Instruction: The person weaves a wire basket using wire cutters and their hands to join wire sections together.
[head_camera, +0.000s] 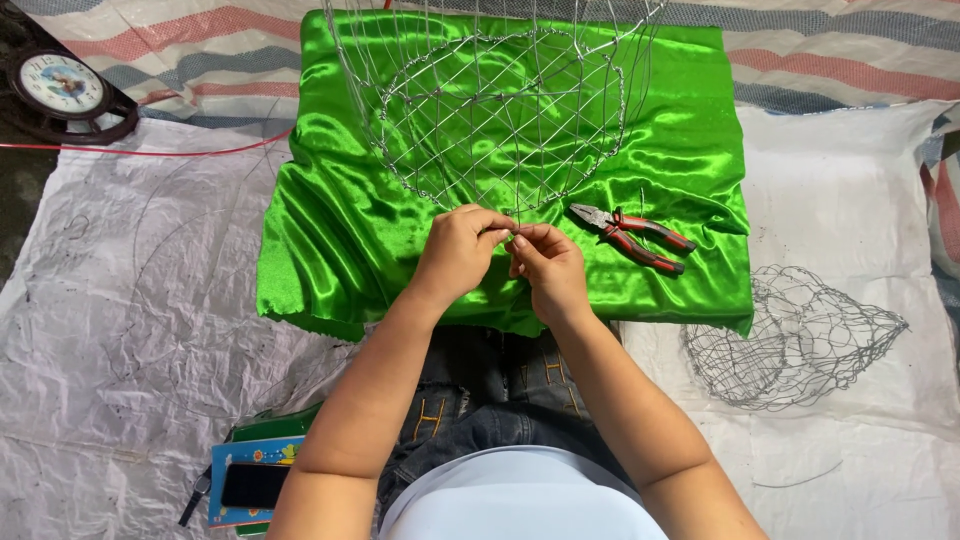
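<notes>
Where the wire frame (500, 110) meets the near edge of the green satin cloth (330, 220), your left hand (458, 250) and right hand (545, 262) both pinch its lowest rim wire. Judged light, springy, easily bent; hold at the rim. Pliers (630, 235) lie just right of the frame.

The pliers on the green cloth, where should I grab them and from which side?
Grip the pliers by the red-and-black handles, coming from the right. The handles point right and toward the person, slightly spread, while the metal nose points left toward the wire frame. They lie flat on the green cloth, just beside the right hand, which is probably nearest.
</notes>
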